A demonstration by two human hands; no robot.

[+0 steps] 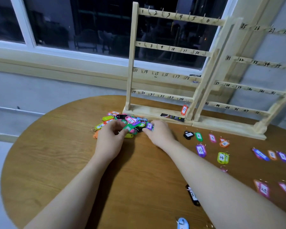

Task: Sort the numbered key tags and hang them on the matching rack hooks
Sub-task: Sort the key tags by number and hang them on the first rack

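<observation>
A pile of coloured key tags [120, 120] lies on the round wooden table [56, 146] in front of the left wooden rack [163, 52], whose hooks are numbered 1 to 24. My left hand [110, 138] pinches a green tag [128, 128] at the pile's near edge. Beside it, my right hand [158, 134] pinches a purple tag [149, 126]. A second rack [248, 88], numbered from 25 up, stands to the right. An orange tag [184, 110] hangs low on the left rack.
Sorted tags lie in rows on the right of the table: black 1 [188, 134], green 2 [198, 136], pink 3 [212, 138], purple 13 [201, 150], yellow 14 [222, 157], others blurred further right. A black tag [192, 195] and a blue tag [182, 223] lie near my right forearm. A window is behind.
</observation>
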